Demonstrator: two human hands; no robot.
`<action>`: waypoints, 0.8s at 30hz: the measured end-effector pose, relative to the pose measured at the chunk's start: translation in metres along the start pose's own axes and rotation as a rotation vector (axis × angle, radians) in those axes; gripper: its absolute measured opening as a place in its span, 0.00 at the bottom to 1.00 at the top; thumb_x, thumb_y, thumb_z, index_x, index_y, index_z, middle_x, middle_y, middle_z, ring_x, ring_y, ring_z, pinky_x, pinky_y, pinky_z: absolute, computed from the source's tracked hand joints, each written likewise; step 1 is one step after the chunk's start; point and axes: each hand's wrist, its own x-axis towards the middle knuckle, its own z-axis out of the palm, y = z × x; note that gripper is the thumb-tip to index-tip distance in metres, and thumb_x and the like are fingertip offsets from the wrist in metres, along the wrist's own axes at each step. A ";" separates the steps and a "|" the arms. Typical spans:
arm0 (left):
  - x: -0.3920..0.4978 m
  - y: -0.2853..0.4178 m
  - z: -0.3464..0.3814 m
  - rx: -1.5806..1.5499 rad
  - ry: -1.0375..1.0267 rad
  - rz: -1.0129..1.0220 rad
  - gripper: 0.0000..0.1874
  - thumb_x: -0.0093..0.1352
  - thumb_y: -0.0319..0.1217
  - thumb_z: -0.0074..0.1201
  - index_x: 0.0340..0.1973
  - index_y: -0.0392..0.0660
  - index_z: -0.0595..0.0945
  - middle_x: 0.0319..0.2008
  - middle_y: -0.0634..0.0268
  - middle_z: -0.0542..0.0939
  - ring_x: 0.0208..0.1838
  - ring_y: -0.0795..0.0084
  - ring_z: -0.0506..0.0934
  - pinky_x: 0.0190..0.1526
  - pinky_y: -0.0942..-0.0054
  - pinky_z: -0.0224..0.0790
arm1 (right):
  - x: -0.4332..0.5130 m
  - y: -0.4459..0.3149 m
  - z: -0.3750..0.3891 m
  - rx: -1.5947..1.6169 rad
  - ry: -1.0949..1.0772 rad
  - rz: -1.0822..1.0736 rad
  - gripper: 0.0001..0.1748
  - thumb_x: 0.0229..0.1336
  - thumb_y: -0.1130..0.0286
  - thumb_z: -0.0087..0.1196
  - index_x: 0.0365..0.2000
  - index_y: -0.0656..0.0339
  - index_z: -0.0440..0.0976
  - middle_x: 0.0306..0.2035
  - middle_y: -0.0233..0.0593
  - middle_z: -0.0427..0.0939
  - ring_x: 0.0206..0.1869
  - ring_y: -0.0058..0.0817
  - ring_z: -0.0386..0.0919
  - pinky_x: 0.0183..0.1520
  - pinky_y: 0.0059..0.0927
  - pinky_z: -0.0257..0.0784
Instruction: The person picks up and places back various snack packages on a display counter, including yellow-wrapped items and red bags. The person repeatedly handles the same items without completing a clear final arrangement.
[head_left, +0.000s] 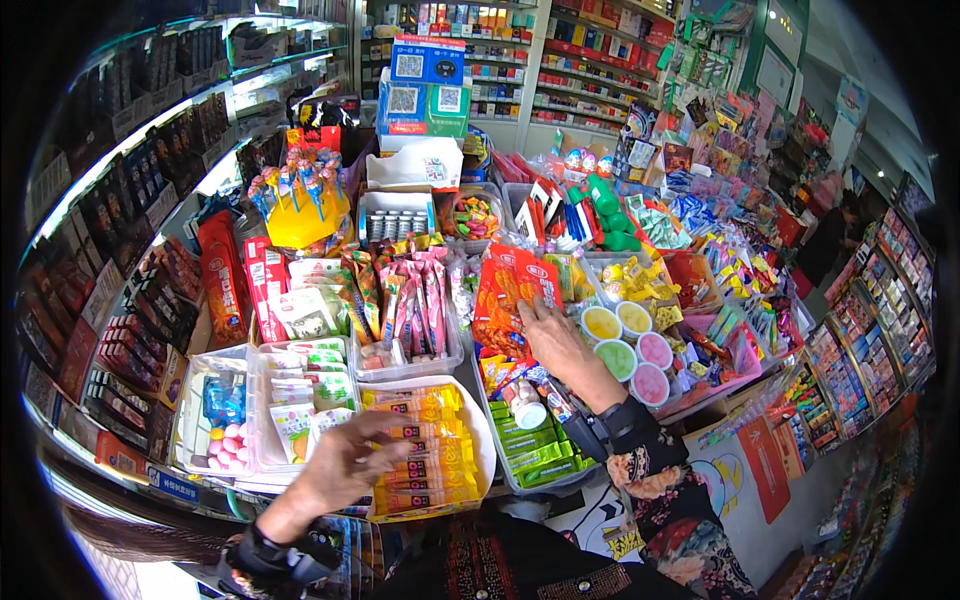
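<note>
Above a pale tray (486, 427) of yellow-wrapped snack sticks (427, 457), my left hand (349, 461) has its fingers curled apart and holds nothing visible. My right hand (559, 341) lies against red-orange snack packets (510, 289), its fingertips on their printed front. The thumb side is hidden, so a grip on them cannot be made out. Below that hand, a clear bin holds green-wrapped sticks (536, 454) and a small white-lidded jar (530, 415). To its right are round tubs with yellow, green and pink contents, including a green tub (615, 359).
Clear bins of pink-wrapped candy (427, 300) and white sachets (292, 427) stand at left. A yellow lollipop stand (307, 221) rises behind them. Printed-code signs (424, 94) stand at the back before packed shelves (600, 67). At far right there is another person (825, 240).
</note>
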 end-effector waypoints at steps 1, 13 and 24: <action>0.002 0.000 0.010 -0.033 -0.057 -0.100 0.18 0.66 0.32 0.52 0.49 0.36 0.74 0.43 0.57 0.77 0.38 0.73 0.78 0.36 0.78 0.74 | 0.000 -0.001 -0.005 0.002 0.025 -0.011 0.24 0.50 0.79 0.41 0.51 0.74 0.61 0.49 0.66 0.66 0.47 0.56 0.70 0.47 0.46 0.70; 0.059 0.004 0.080 -1.454 -0.168 -0.092 0.27 0.66 0.48 0.48 0.53 0.44 0.68 0.49 0.59 0.74 0.51 0.63 0.73 0.56 0.61 0.63 | -0.115 -0.106 -0.092 -0.193 0.364 -0.363 0.20 0.53 0.73 0.46 0.46 0.73 0.66 0.54 0.61 0.63 0.57 0.56 0.62 0.52 0.62 0.58; 0.019 -0.007 0.085 -1.118 0.079 -0.121 0.18 0.63 0.21 0.52 0.50 0.41 0.71 0.48 0.60 0.75 0.49 0.67 0.74 0.49 0.66 0.70 | -0.126 -0.097 -0.105 0.680 0.404 0.001 0.34 0.44 0.62 0.64 0.49 0.68 0.63 0.45 0.50 0.71 0.45 0.44 0.72 0.45 0.36 0.69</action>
